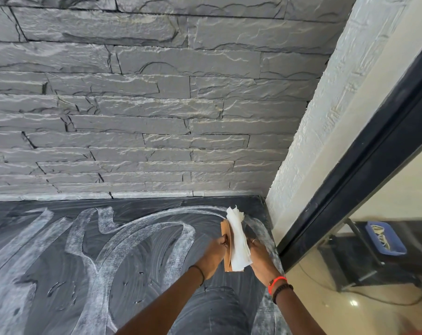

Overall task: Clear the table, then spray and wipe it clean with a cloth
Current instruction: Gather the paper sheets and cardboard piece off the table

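Cloth (239, 240) hangs pinched in my right hand (260, 257) above the table's (156, 262) far right corner, my left hand (212, 252) gripping a brown card (226, 234) against it; I'd fold it flat, then wipe the white streaks (103, 238) in overlapping passes.

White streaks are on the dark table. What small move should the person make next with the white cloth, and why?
Probably press the white cloth onto the table and wipe. The right hand holds it and the left hand pinches a brown sheet beside it, above the surface, while white streaks cover the dark top.
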{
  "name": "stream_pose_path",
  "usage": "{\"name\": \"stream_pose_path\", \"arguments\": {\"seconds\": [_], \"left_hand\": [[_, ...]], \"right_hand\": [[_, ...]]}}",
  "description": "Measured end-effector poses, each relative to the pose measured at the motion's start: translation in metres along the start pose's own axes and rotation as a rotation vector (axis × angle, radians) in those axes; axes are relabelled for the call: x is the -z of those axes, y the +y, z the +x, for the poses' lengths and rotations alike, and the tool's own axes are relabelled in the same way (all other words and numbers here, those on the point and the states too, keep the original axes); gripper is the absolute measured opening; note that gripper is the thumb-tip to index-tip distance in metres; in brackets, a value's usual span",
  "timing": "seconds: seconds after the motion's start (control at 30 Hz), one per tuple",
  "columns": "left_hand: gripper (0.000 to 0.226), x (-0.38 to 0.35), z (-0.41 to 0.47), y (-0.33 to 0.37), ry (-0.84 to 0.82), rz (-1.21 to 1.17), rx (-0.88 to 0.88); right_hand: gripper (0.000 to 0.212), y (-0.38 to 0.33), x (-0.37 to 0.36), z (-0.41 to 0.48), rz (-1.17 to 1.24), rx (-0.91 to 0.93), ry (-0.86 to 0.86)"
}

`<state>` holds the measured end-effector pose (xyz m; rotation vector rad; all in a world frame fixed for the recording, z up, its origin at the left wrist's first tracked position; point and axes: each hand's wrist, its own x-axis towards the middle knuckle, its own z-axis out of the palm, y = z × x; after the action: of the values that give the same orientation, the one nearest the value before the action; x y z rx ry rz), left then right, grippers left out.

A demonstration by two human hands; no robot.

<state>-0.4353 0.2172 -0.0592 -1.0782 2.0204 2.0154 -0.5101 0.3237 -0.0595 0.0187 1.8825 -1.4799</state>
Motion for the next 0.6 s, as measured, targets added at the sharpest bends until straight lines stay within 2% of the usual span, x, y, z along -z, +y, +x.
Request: {"name": "stream_pose_path", "arguments": {"seconds": [0.13,0.3,0.43,0.6], "left_hand": [[0.044,-0.001,-0.009,0.000,0.030,-0.042,-0.011],[0.042,0.002,-0.027,0.002,0.082,-0.135,-0.027],[0.031,0.016,-0.049,-0.002,0.182,-0.255,-0.024],[0.038,0.050,-0.083,-0.006,0.320,-0.286,-0.067]], "right_hand": [[0.020,0.003,-0.004,-0.006,0.063,0.018,0.019],[0.021,-0.001,-0.012,-0.017,0.002,0.057,0.022],[0.024,-0.003,-0.035,-0.023,-0.021,0.062,-0.003],[0.022,-0.004,-0.076,-0.042,-0.057,0.113,-0.060]]}}
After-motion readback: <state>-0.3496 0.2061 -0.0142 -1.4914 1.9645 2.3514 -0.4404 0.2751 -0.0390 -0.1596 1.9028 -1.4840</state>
